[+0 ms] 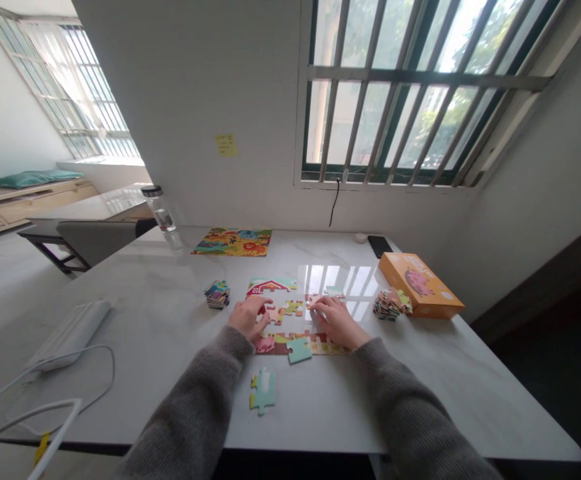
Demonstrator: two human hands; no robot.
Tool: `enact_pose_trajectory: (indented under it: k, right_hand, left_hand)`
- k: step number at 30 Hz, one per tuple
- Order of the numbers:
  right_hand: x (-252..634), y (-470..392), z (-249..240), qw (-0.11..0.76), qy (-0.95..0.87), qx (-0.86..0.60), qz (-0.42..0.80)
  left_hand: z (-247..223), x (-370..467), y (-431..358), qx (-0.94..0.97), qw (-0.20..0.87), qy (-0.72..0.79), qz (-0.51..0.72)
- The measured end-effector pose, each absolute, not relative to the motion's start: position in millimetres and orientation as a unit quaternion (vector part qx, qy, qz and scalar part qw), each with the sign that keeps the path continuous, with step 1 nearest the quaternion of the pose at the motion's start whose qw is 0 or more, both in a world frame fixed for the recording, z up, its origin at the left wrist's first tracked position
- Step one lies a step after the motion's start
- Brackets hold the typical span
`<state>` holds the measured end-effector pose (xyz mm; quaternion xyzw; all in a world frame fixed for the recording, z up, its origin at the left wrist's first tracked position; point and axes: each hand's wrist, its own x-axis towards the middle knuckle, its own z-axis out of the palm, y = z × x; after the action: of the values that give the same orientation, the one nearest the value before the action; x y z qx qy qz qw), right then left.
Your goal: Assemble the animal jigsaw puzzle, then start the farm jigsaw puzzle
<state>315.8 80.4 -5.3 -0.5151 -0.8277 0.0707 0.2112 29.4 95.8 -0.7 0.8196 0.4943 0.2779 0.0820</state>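
A partly joined jigsaw puzzle lies on the table between my hands, with a red barn roof section (270, 287) at its top left. My left hand (246, 316) rests at its left side, thumb and forefinger apart, beside a pink puzzle piece (274, 314). My right hand (336, 321) has its fingertips closed on a puzzle piece (312, 300) at the right; the fingers partly hide it. A yellow-green piece (293, 307) lies between the hands. Below them, a loose mint piece (299, 351) overlaps the bottom strip (324, 344). Nearer me lies another mint piece (264, 390).
Stacks of puzzle pieces stand left (217, 294) and right (389, 305), the right one against an orange box (420, 285). Behind are a colourful picture sheet (234, 242), a bottle (159, 208) and a phone (380, 247). A white power strip (76, 333) with cables lies left.
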Motion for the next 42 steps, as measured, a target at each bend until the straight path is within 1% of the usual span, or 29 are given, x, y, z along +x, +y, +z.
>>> enact_pose_trajectory:
  k: [5, 9, 11, 14, 18, 22, 25, 29, 32, 37, 40, 42]
  right_hand:
    - [313, 76, 7, 0.257, -0.831, -0.488, 0.069]
    - [299, 64, 19, 0.276, -0.852, -0.433, 0.104]
    - [285, 54, 22, 0.259, -0.871, -0.399, 0.120]
    - [261, 37, 24, 0.199, -0.906, -0.346, 0.139]
    - [237, 18, 24, 0.134, -0.941, -0.287, 0.116]
    - [230, 11, 22, 0.115, -0.950, -0.272, 0.102]
    - [230, 9, 20, 0.120, -0.946, -0.269, 0.133]
    - [230, 7, 21, 0.136, -0.932, -0.271, 0.200]
    - [225, 2, 22, 0.164, -0.905, -0.286, 0.268]
    - [220, -2, 23, 0.245, -0.837, -0.294, 0.390]
    - [229, 8, 25, 0.314, -0.799, -0.312, 0.406]
    - [239, 19, 26, 0.354, -0.783, -0.339, 0.384]
  left_hand:
    - [1, 17, 102, 0.817, 0.102, 0.500, 0.269]
    - [-1, 18, 101, 0.811, 0.140, 0.496, 0.276]
    - [-5, 20, 101, 0.809, 0.159, 0.490, 0.283]
    - [-12, 22, 102, 0.811, 0.163, 0.484, 0.284]
    - [-14, 23, 103, 0.817, 0.168, 0.479, 0.274]
    - [-12, 26, 101, 0.814, 0.165, 0.478, 0.284]
    - [-10, 28, 99, 0.815, 0.163, 0.475, 0.289]
    - [-4, 31, 94, 0.813, 0.185, 0.450, 0.319]
    - [0, 34, 91, 0.802, 0.241, 0.434, 0.332]
    - [6, 37, 87, 0.765, 0.350, 0.419, 0.342]
    - [10, 38, 86, 0.727, 0.455, 0.378, 0.350]
    - [11, 39, 84, 0.705, 0.509, 0.346, 0.353]
